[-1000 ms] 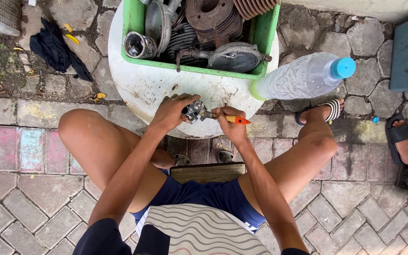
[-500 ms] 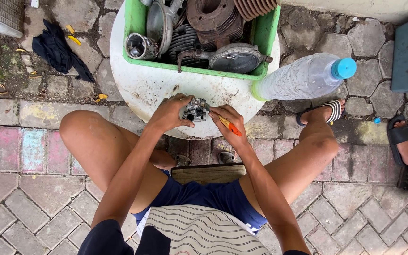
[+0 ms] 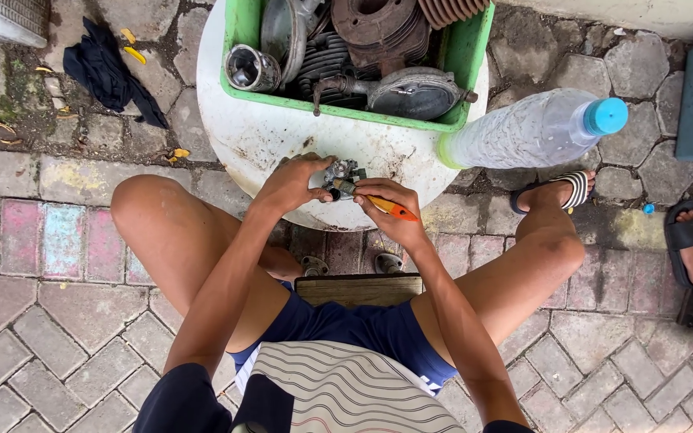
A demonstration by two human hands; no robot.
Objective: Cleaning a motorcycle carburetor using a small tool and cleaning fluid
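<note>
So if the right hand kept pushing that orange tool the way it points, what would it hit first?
Most likely the small metal engine part held by the left hand; the tool in the right hand already seems to touch it.

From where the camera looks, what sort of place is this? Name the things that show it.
Probably an outdoor, makeshift repair spot on paving stones: a green crate of worn engine parts sits on a white round table, and the left hand holds a small metal part.

1. Clear plastic bottle point(image 3: 527, 128) with a blue cap, green at its base, lying tilted at the white table's point(image 3: 258, 152) right edge.
2. No labels, signs or screens show.
</note>
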